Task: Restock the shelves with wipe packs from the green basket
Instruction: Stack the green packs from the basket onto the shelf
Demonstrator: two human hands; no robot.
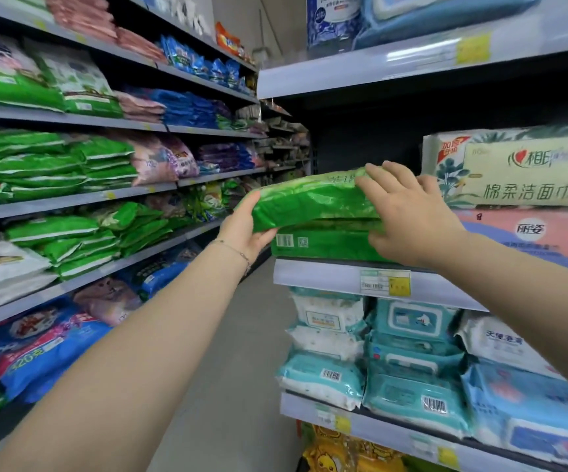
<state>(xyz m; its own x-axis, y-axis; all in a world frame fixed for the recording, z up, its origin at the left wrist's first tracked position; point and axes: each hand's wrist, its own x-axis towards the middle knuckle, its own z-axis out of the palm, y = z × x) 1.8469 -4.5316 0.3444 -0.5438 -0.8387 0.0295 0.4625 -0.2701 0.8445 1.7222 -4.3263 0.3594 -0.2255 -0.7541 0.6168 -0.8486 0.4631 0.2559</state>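
**Two hands, one green wipe pack (310, 199) going onto the stack**

Far left, the aisle shelving full of bagged goods (54, 165) plays no part in this.

Your left hand (248, 229) has the pack's left end. The thumb lies on the upper face and the fingers curl underneath, so this hand carries the weight.

The pack sits tilted, resting on a second green pack (323, 245) that lies flat at the front of the right-hand shelf (310, 272). Its left end hangs out past the shelf edge, which suggests it is not yet pushed home.

Your right hand (408, 212) holds the pack's right end, fingers spread wide across the top and thumb tucked below its edge. That grip looks meant to steer the soft pack and press it square.

Just to the right, a cream tissue pack (514, 172) stands on a pink pack (531, 233). They leave only a narrow slot, which is probably why you guide with both hands.

The green basket is out of view.
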